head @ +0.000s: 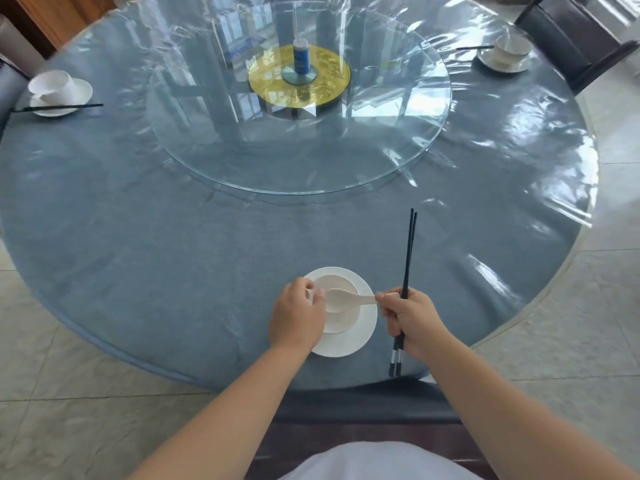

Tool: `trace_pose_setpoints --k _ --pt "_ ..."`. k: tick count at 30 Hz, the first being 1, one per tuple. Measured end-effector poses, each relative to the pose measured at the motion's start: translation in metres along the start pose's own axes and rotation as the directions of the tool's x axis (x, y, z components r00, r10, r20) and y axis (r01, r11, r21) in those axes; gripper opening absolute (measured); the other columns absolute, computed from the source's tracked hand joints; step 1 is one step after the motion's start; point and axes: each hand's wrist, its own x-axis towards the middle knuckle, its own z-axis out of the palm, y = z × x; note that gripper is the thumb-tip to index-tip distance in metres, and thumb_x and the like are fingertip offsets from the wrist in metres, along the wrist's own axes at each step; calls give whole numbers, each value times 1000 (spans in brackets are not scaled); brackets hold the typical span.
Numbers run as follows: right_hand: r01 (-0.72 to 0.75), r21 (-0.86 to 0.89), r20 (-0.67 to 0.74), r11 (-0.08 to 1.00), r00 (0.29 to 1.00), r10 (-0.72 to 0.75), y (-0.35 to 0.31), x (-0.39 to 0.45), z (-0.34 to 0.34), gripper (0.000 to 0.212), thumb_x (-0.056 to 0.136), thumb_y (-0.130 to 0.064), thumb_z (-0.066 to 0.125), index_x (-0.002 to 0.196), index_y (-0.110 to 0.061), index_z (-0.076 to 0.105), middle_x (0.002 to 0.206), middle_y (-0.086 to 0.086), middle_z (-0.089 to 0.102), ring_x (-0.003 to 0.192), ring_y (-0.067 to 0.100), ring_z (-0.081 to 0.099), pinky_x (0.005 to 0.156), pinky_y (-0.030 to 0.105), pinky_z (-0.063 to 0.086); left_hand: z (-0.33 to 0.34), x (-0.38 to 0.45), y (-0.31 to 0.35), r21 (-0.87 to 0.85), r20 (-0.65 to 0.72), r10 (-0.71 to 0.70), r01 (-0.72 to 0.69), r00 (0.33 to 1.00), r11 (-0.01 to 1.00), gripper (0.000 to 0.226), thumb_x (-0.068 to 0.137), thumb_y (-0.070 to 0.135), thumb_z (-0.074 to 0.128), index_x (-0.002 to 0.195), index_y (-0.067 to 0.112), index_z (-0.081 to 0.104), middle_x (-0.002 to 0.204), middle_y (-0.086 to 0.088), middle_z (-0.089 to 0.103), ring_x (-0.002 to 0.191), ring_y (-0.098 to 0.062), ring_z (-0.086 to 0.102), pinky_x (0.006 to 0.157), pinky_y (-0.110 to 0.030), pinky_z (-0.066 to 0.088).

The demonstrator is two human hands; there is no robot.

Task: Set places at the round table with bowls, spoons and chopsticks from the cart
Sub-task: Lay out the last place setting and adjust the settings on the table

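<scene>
At far left on the round blue-grey table under clear plastic sheeting: a finished setting, white bowl on a white saucer, black chopsticks lying just beside it toward the near side. Centre of table: round glass turntable with a gold disc and a small blue-labelled bottle upright on it. Near edge, middle: left hand curled on the left rim of a white ceramic bowl, which sits on a white round plate. White ceramic spoon lies across the bowl mouth, scoop end inside, handle pointing right. Right hand pinches the spoon handle with its fingertips and is also closed around a pair of black chopsticks with silver-banded ends, tips pointing away toward the turntable, banded ends near the table edge. Far right: another white bowl on saucer, dark chopsticks to its left, dark chair behind it.
</scene>
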Motion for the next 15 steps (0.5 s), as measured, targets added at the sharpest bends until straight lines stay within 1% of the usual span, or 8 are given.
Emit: trace_pose_setpoints --k 1,2,4,6,9,11,13,15 --pt "-13 -17 -24 1000 1000 12 3 3 2 20 85 -3 69 73 -5 53 53 6 52 38 13 30 38 20 26 0 2 -5 28 -26 -4 5 1000 1000 17 92 33 53 106 25 58 103 5 54 90 -18 55 74 -32 43" --pt "-27 -41 -41 999 999 25 6 6 4 20 85 -3 70 74 -5 53 52 5 52 38 13 30 38 21 26 0 5 -11 43 9 -28 28 1000 999 24 92 30 53 115 24 57 110 3 51 96 -20 55 78 -32 42" --pt "-54 -85 -53 995 997 49 10 12 8 20 85 -4 70 75 -4 52 49 3 52 37 12 31 38 22 27 3 10 -19 56 153 -84 77 985 995 37 93 22 51 130 20 53 122 -3 53 106 -23 55 87 -34 44" --pt "-73 -116 -55 991 996 67 13 16 13 23 85 -5 70 74 -5 50 49 2 51 36 12 31 38 22 27 6 12 -25 26 242 -109 106 964 994 42 92 16 48 134 19 53 122 -6 58 107 -25 56 91 -36 47" --pt "-107 -186 -64 977 993 96 18 21 21 24 85 -10 71 75 -6 50 54 4 52 37 11 34 39 23 28 6 11 -33 -38 237 -126 139 963 990 41 92 14 49 132 21 56 114 -4 63 100 -23 58 86 -34 48" --pt "-129 -293 -87 947 990 109 19 21 23 26 84 -19 74 82 -2 55 60 6 53 39 12 37 39 24 31 6 11 -35 -59 263 -127 148 956 987 40 93 16 50 132 21 56 114 -4 63 100 -22 58 84 -33 49" --pt "-142 -420 -108 896 989 106 18 20 22 39 82 -34 76 92 -1 58 66 7 55 43 13 40 41 25 34 4 9 -35 -68 276 -144 169 950 983 43 94 20 53 137 19 51 124 -5 59 109 -23 56 89 -33 48" --pt "-151 -454 -133 878 986 101 17 16 18 49 81 -47 73 94 -4 56 69 7 54 45 13 39 40 25 34 -2 3 -35 -87 154 -187 202 970 976 49 93 25 56 140 14 45 132 -7 51 120 -24 49 100 -36 41"
